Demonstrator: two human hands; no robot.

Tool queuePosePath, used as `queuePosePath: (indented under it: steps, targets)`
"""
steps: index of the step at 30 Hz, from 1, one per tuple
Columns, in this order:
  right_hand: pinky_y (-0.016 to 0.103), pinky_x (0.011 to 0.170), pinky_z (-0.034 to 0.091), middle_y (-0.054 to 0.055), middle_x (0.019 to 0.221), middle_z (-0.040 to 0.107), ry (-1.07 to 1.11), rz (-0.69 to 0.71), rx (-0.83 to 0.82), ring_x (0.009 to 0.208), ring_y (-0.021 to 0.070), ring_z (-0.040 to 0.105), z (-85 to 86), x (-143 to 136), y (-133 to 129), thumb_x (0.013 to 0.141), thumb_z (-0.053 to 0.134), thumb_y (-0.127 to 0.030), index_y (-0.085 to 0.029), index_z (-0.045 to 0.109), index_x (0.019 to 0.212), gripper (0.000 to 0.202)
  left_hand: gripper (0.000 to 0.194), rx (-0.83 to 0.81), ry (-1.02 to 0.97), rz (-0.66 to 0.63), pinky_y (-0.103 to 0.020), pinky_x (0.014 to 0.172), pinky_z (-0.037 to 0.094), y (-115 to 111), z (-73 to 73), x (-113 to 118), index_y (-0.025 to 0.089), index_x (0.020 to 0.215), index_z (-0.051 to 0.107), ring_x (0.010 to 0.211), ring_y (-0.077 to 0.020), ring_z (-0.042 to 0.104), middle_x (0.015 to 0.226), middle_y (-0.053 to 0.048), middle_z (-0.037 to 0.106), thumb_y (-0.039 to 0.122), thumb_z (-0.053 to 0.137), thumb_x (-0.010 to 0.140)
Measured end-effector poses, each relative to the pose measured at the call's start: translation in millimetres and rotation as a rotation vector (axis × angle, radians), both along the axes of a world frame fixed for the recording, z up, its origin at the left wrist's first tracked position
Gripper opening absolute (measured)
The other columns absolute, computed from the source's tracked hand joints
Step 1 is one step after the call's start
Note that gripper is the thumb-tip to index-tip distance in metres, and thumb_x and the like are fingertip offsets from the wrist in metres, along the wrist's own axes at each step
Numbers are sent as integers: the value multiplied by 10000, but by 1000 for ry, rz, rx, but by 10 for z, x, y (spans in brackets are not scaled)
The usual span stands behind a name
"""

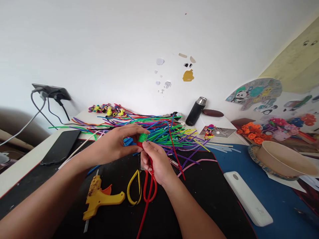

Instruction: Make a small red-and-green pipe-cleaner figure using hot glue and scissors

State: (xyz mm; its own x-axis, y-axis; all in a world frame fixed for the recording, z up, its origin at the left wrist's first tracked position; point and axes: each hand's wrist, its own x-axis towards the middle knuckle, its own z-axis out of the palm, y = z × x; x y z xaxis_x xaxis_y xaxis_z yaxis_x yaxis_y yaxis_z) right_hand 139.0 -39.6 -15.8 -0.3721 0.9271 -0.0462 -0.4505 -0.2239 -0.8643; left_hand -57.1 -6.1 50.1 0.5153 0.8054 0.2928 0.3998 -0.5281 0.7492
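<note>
Between both hands is a small coil of green and red pipe cleaner [143, 137]. My left hand [122, 142] grips the coil from the left, thumb below and fingers above. With its fingers closed, my right hand [156, 159] pinches the red lower end of the coil. A long red pipe cleaner [146, 212] trails down from the right hand over the black mat. Just below the hands lie red-handled scissors [155, 191] and yellow-handled pliers [129, 191]. A yellow hot glue gun [101, 199] rests to the left of them.
A heap of colourful pipe cleaners [161, 132] spreads behind the hands. At the left lies a black phone [61, 146]. A black thermos [195, 113] and small figures [107, 109] stand near the wall. On the right are a white power bank [246, 199] and a beige bowl [281, 159].
</note>
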Motion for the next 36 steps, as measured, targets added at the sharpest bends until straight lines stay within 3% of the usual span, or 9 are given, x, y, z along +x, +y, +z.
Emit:
queuePosePath:
  steps: [5, 12, 27, 36]
  targets:
    - [218, 414, 202, -86, 555, 506, -1, -13, 3, 396, 58, 397, 33, 21, 3, 836, 852, -703, -173, 680, 836, 557, 457, -93, -77, 6, -389, 963, 632, 63, -21, -86, 247, 1302, 809, 1118, -308, 751, 1246, -110, 816, 440, 886, 895]
    - [220, 430, 216, -85, 536, 504, 3, -22, 3, 407, 61, 403, 52, 44, 2, 808, 911, -623, -185, 661, 780, 505, 495, -178, -83, -4, -385, 943, 635, 119, -52, -146, 242, 1309, 814, 1131, -309, 736, 1284, -118, 796, 472, 900, 878]
    - [224, 437, 207, -92, 519, 477, 0, -73, 19, 406, 59, 388, 85, 40, -1, 803, 915, -630, -191, 647, 747, 518, 486, -307, -117, -69, -341, 838, 634, 140, -27, -183, 231, 1295, 831, 979, -259, 732, 1159, -105, 821, 439, 924, 865]
    - [229, 444, 203, -93, 521, 477, -3, -49, 17, 411, 54, 378, 79, 36, -10, 813, 906, -630, -182, 652, 766, 517, 438, -386, -256, -135, -342, 866, 644, 130, -16, -161, 229, 1269, 847, 928, -238, 758, 1042, -75, 822, 320, 952, 853]
